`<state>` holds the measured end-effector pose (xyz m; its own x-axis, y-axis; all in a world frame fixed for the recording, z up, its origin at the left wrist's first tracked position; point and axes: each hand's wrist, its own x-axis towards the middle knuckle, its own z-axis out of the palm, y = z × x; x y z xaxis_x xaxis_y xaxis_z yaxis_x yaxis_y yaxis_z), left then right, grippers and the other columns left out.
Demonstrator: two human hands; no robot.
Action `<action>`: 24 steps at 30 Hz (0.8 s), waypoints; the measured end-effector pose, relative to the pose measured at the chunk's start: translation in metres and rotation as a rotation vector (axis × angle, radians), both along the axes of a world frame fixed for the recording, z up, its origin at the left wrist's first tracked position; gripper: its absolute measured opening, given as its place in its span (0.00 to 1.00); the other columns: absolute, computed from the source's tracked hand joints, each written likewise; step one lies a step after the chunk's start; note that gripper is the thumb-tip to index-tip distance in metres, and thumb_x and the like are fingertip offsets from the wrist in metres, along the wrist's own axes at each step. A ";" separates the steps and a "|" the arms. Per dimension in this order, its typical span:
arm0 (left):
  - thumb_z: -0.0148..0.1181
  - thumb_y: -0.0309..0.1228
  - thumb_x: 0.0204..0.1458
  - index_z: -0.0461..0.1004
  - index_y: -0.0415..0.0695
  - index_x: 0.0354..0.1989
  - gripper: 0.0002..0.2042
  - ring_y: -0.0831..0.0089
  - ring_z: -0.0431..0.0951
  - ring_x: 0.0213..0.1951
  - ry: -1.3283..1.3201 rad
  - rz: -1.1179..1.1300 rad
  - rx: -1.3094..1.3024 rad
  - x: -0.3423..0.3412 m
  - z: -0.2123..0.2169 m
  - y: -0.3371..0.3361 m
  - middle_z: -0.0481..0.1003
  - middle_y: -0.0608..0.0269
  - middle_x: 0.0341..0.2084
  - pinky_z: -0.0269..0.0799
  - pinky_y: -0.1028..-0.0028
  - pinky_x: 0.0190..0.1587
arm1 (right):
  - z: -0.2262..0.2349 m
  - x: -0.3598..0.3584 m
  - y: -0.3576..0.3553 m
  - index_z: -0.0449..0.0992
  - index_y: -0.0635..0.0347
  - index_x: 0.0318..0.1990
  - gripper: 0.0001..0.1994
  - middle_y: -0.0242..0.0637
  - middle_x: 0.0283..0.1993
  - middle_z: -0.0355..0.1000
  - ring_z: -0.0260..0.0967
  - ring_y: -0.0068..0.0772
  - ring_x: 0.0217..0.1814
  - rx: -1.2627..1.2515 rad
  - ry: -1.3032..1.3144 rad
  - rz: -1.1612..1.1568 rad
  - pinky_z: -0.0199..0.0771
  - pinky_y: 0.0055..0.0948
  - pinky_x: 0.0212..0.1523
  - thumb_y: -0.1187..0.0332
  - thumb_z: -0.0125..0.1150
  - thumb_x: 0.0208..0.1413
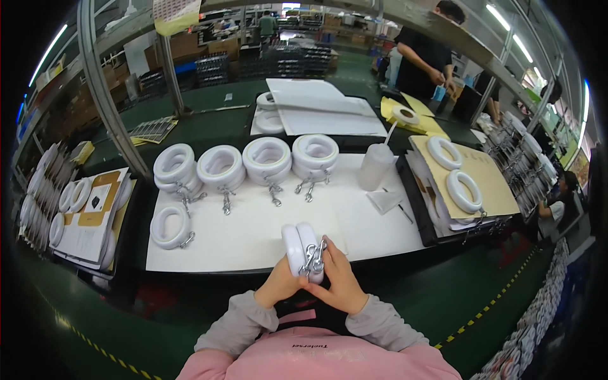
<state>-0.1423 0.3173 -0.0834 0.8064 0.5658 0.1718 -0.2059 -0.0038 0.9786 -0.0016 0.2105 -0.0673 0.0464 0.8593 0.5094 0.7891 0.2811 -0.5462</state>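
Note:
Just over the near edge of the work table, I hold a pair of thick, glossy white rings (293, 246) side by side on edge. Metal snap hooks (310, 259) on short chains hang against their near side. My left hand (278, 283) grips the pair from the left and below. Fingers of my right hand (337, 278) close on the right side, by the hooks. Ahead, several stacks of matching rings (221, 166) stand in a row on a white sheet (253, 244), their hooks hanging toward me. One single ring (170, 228) lies flat at the front left.
A translucent squeeze bottle (377, 166) stands right of the stacks, near a small clear bag (384, 202) and a thin dark tool (405, 214). Dark trays with papers and rings flank the sheet (434, 231). Metal posts (104, 82) rise behind. A co-worker (424, 54) stands across the table.

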 end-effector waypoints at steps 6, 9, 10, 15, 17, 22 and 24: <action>0.64 0.65 0.32 0.60 0.37 0.57 0.49 0.72 0.71 0.46 -0.010 -0.006 -0.029 0.003 -0.004 -0.016 0.71 0.59 0.45 0.68 0.72 0.48 | 0.007 -0.006 -0.014 0.59 0.63 0.61 0.38 0.59 0.66 0.46 0.53 0.60 0.63 0.067 -0.130 -0.055 0.54 0.46 0.60 0.59 0.69 0.42; 0.65 0.65 0.29 0.59 0.38 0.58 0.52 0.71 0.71 0.47 -0.042 -0.099 -0.057 -0.001 -0.007 -0.019 0.70 0.59 0.46 0.68 0.71 0.47 | 0.007 0.001 -0.021 0.62 0.57 0.59 0.33 0.57 0.69 0.41 0.42 0.60 0.69 0.009 0.069 0.103 0.45 0.49 0.64 0.64 0.69 0.44; 0.65 0.66 0.26 0.59 0.39 0.58 0.53 0.71 0.71 0.47 -0.068 -0.119 -0.068 -0.002 -0.005 -0.021 0.70 0.59 0.46 0.69 0.71 0.47 | 0.006 0.002 -0.023 0.64 0.57 0.57 0.30 0.57 0.70 0.40 0.37 0.60 0.72 -0.022 0.136 0.186 0.41 0.50 0.66 0.66 0.69 0.44; 0.69 0.59 0.33 0.61 0.40 0.56 0.46 0.69 0.72 0.46 0.101 -0.131 0.084 -0.015 -0.003 -0.031 0.71 0.58 0.45 0.69 0.71 0.46 | 0.003 -0.004 -0.026 0.68 0.52 0.51 0.25 0.52 0.67 0.53 0.32 0.55 0.74 0.078 0.276 0.402 0.25 0.53 0.67 0.68 0.70 0.43; 0.66 0.55 0.41 0.61 0.40 0.56 0.39 0.69 0.73 0.44 0.124 -0.128 0.148 -0.024 -0.003 -0.033 0.71 0.58 0.43 0.69 0.71 0.46 | 0.031 -0.016 -0.027 0.67 0.51 0.54 0.26 0.49 0.67 0.54 0.34 0.52 0.74 -0.062 0.269 0.342 0.26 0.53 0.67 0.65 0.67 0.46; 0.46 0.65 0.48 0.60 0.41 0.59 0.40 0.67 0.69 0.50 0.260 -0.333 0.006 -0.050 -0.033 -0.041 0.67 0.57 0.50 0.66 0.69 0.51 | 0.021 -0.026 -0.025 0.68 0.46 0.58 0.24 0.38 0.67 0.56 0.45 0.45 0.71 -0.130 -0.221 0.386 0.29 0.51 0.66 0.60 0.60 0.52; 0.29 0.74 0.43 0.59 0.42 0.61 0.49 0.67 0.66 0.55 0.087 -0.116 -0.662 -0.049 -0.019 -0.055 0.65 0.56 0.55 0.64 0.67 0.54 | 0.010 -0.032 -0.024 0.68 0.46 0.58 0.23 0.38 0.67 0.56 0.46 0.45 0.71 -0.117 -0.172 0.389 0.32 0.52 0.65 0.62 0.60 0.52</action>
<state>-0.1910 0.2620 -0.1027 0.8635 0.4383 -0.2493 -0.0894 0.6197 0.7797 -0.0333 0.1861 -0.0571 -0.3691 0.8484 0.3795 0.7186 0.5195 -0.4623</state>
